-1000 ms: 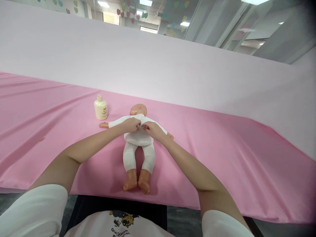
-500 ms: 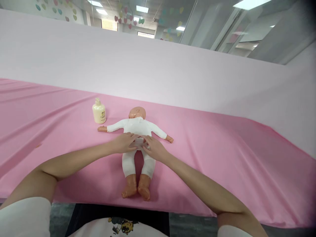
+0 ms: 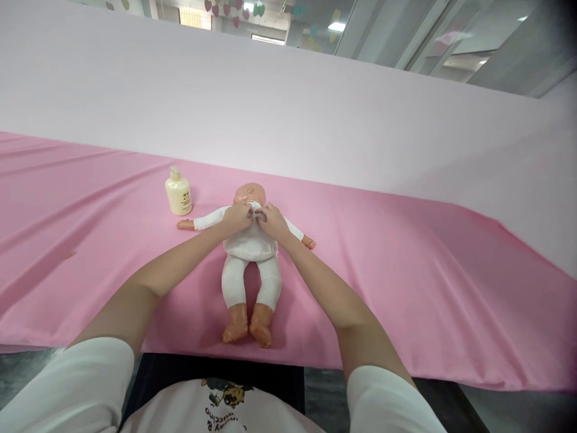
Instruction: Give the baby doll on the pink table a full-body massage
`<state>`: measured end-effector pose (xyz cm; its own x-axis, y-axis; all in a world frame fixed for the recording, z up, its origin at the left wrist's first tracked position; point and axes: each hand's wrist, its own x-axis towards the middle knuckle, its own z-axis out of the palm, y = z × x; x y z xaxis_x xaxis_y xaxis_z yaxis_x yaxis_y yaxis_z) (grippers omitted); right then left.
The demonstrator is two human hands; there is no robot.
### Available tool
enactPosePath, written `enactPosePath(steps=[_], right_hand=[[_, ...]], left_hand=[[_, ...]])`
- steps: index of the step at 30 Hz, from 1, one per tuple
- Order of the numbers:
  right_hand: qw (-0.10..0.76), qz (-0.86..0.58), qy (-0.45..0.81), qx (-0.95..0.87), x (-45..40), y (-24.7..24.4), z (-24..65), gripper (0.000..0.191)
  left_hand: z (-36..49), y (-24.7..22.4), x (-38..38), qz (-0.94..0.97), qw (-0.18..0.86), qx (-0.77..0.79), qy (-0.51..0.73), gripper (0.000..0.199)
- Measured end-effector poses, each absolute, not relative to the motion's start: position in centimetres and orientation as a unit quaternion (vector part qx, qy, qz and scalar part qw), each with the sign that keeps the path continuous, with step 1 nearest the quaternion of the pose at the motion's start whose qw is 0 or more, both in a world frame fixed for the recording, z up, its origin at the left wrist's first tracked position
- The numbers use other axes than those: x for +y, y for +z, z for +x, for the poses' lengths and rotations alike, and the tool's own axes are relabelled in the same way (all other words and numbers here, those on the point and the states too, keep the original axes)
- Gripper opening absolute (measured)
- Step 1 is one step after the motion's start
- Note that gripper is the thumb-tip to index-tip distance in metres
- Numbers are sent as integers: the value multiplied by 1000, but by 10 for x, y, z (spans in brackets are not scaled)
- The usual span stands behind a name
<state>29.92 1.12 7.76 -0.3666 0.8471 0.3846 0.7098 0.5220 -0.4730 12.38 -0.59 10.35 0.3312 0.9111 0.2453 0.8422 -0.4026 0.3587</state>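
Note:
A baby doll (image 3: pixel 250 245) in a white long-sleeved outfit lies on its back, head away from me, arms spread, bare feet towards me. My left hand (image 3: pixel 238 218) is at the upper chest on the left, its fingers bent together near the collar. Opposite it, my right hand (image 3: pixel 272 222) has its fingers curled at the same collar area. Both hands seem to pinch the white cloth below the doll's chin, a small gap between them. The fingertips are small and partly hidden.
A cream pump bottle (image 3: pixel 179 193) stands left of the doll's head, near its outstretched hand. Pink cloth (image 3: pixel 383 270) covers the table. Behind it rises a white wall (image 3: pixel 288 114) with glass above.
Both my hands have moved up from the doll's belly to its upper chest, and their fingers have drawn together. The view has tilted slightly down.

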Motion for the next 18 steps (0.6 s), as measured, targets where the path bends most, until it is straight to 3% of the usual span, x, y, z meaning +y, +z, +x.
enactPosePath(steps=[3,6,11,18], right_hand=[[321,-512,135,-785,20,79,295,43],[332,-509,129,-783,-6,73,297,56],[268,-406,75,-870,-87,53,314,29],[284,-448,168,-831,-85,52,324,28]], left_hand=[[129,108,-2,799,73,553,222,23],[127,103,-25,810,71,540,216,37],[104,83,-94,883,63,441,147,23],[92,78,-89,891,114,405,172,22]])
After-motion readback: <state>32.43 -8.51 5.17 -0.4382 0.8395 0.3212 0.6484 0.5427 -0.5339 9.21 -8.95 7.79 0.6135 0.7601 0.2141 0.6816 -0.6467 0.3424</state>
